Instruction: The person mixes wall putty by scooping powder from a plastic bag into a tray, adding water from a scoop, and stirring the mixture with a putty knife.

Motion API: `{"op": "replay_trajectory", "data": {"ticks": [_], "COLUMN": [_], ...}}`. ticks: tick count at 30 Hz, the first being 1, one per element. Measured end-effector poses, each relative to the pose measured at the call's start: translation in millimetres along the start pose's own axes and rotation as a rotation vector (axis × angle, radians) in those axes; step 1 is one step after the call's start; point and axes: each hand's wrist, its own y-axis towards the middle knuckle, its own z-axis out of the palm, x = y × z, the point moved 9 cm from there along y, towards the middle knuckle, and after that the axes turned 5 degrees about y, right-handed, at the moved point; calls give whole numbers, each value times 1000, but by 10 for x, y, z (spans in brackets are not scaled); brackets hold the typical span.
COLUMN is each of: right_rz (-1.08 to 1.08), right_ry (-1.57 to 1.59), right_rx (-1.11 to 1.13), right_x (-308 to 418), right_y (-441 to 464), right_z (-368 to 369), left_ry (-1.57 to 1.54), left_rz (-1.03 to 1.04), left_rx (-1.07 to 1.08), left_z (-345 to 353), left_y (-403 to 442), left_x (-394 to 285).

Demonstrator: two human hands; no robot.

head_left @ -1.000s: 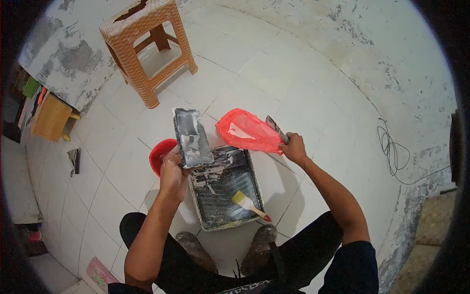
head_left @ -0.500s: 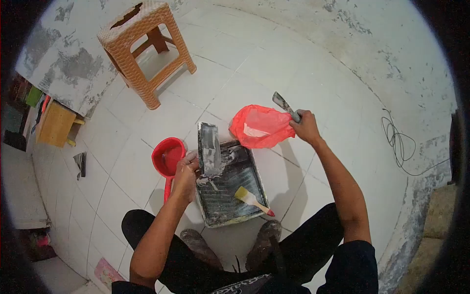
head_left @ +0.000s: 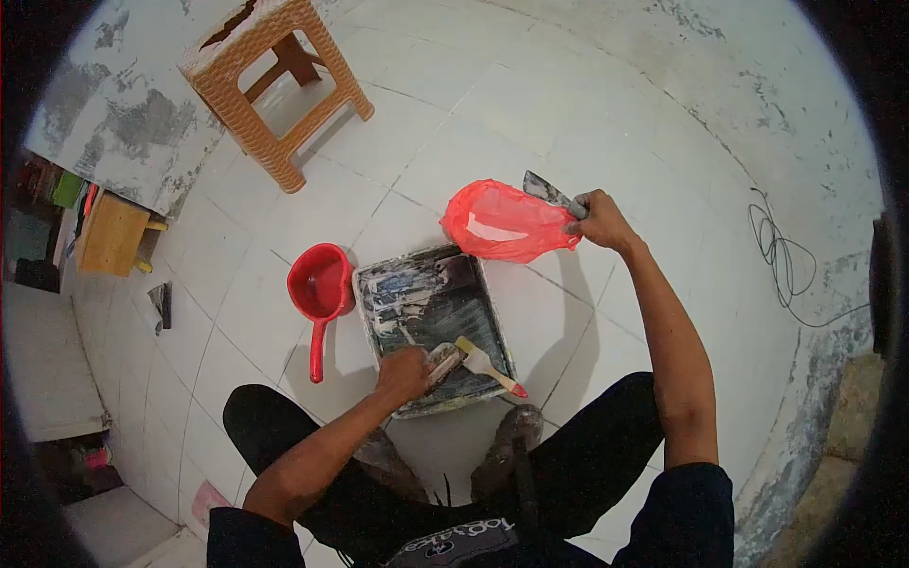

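Note:
My left hand (head_left: 404, 372) is closed on a plastering trowel (head_left: 443, 363), low over the paint tray (head_left: 383, 268). The trowel is turned nearly edge-on, beside the bristles of a paintbrush (head_left: 488, 366) lying across the tray. Wet-looking dark and whitish smears cover the tray's inside. Beyond the tray's far right corner, my right hand (head_left: 601, 222) grips a putty knife (head_left: 554, 195), its smeared blade pointing up and left. The same hand pinches the gathered end of a red plastic bag (head_left: 497, 222). A pale patch shows on the bag.
A red dipper (head_left: 320, 284) stands left of the tray. A brown woven-pattern stool (head_left: 284, 95) is farther off. A small scraper-like tool (head_left: 161, 308) lies at left near a wooden stool (head_left: 114, 235). A thin cable (head_left: 781, 251) coils by the right wall.
My left hand has brought the trowel down and right over the tray, turning its blade from face-up to edge-on. My right hand still holds the bag and putty knife. The view has shifted slightly.

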Motion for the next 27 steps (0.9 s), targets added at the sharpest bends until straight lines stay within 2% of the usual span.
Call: {"op": "replay_trajectory", "data": {"ticks": [2, 6, 9, 11, 13, 15, 17, 18, 20, 22, 24, 25, 27], "right_rz": [-61, -14, -34, 50, 108, 181, 220, 264, 273, 166, 196, 242, 291], "right_ry": [37, 108, 120, 415, 488, 660, 711, 769, 764, 737, 432, 318, 383], "right_rx": [-129, -82, -180, -90, -74, -71, -84, -92, -209, -259, -379, -450, -496], "right_x": [-31, -50, -60, -121, -72, -30, -86, -145, -135, -234, -339, -310, -455], "right_y": [2, 7, 37, 73, 38, -10, -1, -13, -33, 56, 3, -107, -113], "right_z": [-48, -1, 8, 144, 195, 294, 385, 456, 432, 526, 540, 503, 598], "left_ry": [81, 140, 111, -78, -325, -408, -500, -502, -315, -279, -454, -458, -668], "left_rz": [45, 48, 49, 18, -14, -80, -41, -27, -206, -177, -239, -230, -164], "left_rx": [-5, 20, 38, -197, -512, -514, -725, -724, -445, -430, -258, -259, -297], "left_z": [29, 76, -135, -620, -1253, -1604, -1679, -1708, -1569, -1370, -1015, -1008, -988], "left_y": [11, 48, 144, 363, 613, 1061, 1564, 1729, 2133, 2506, 2779, 2793, 2769], "left_x": [-41, 67, 17, -42, -121, -212, -232, -305, -396, -335, -172, -202, -212]}}
